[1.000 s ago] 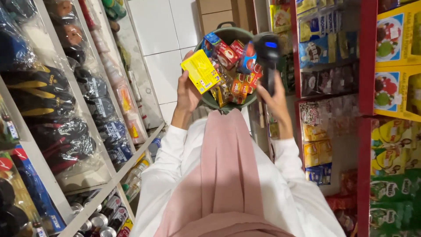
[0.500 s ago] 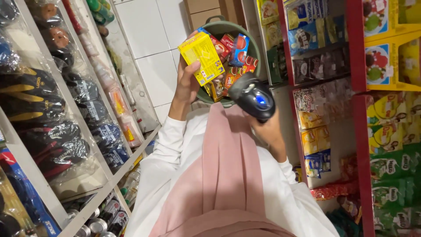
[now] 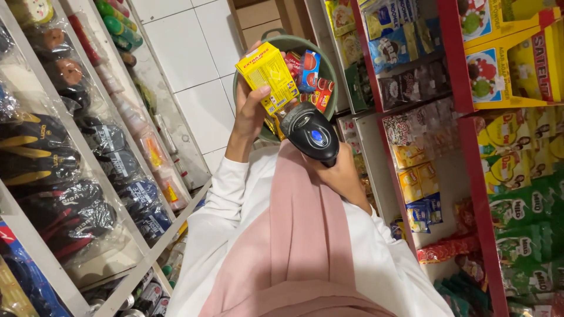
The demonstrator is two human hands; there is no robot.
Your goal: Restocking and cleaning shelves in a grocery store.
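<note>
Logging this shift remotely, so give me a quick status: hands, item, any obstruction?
Left hand grips yellow box. Right hand grips black scanner, head aimed at box. Green basket of packets beyond. Nothing between scanner and box.

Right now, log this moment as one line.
left hand: holds yellow box | right hand: grips black handheld scanner, aimed at box | green basket: packets inside, on floor
</note>
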